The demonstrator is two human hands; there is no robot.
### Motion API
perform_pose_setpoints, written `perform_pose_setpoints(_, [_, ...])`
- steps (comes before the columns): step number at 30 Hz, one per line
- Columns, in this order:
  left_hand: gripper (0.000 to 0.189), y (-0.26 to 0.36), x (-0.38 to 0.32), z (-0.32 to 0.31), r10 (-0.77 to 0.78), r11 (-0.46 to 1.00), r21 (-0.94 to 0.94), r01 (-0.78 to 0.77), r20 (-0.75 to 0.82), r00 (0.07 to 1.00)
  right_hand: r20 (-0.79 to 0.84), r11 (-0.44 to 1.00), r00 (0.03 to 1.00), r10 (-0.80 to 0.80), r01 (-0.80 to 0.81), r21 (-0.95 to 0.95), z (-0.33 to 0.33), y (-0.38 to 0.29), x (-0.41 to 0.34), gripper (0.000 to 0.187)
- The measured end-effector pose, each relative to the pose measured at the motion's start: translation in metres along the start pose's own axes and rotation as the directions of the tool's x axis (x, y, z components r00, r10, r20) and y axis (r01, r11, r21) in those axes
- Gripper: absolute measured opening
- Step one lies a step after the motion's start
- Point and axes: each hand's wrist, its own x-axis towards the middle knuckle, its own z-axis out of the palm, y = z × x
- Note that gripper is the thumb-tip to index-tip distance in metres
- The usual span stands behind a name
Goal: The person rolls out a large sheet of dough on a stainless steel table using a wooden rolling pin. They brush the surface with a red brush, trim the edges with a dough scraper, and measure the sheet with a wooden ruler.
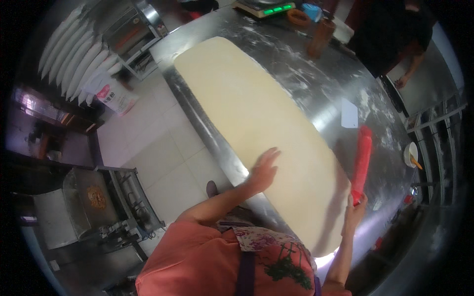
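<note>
A long, smooth sheet of pale dough (255,122) lies across a floured steel worktable (314,79), running from the far left corner down to my body. My left hand (264,170) is over the near part of the dough, fingers spread and holding nothing; whether the palm touches the dough I cannot tell. In my right hand (356,211), at the dough's right edge, is the lower end of a long red cylinder (363,159). It points away from me above the table. Beyond its top lies a flat white dough scraper (349,113).
A digital scale (264,9), an orange bowl (298,17) and a brown cylinder (321,35) stand at the far edge. Right is a white bowl (410,155) with an orange-handled utensil. A person (389,40) stands far right. Left are flour sacks (114,94) and a machine (92,199).
</note>
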Motion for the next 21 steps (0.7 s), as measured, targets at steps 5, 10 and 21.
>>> perform_pose_setpoints(5, [0.045,-0.097,-0.037,-0.148,-0.364,0.919,-0.281,0.277,-0.332,0.87,0.38,0.999,0.924,-0.026,0.01,0.043,0.12,-0.125,-0.088,0.054])
perform_pose_setpoints(10, [0.043,-0.171,-0.08,-0.272,-0.492,0.871,-0.253,0.421,-0.441,0.751,0.734,0.907,0.65,-0.197,0.405,-0.115,0.212,-0.2,-0.145,0.061])
perform_pose_setpoints(21, [0.039,-0.253,-0.007,-0.368,-0.468,0.881,-0.285,0.379,-0.401,0.787,0.783,0.759,0.52,-0.34,0.644,-0.099,0.453,-0.356,-0.116,0.058])
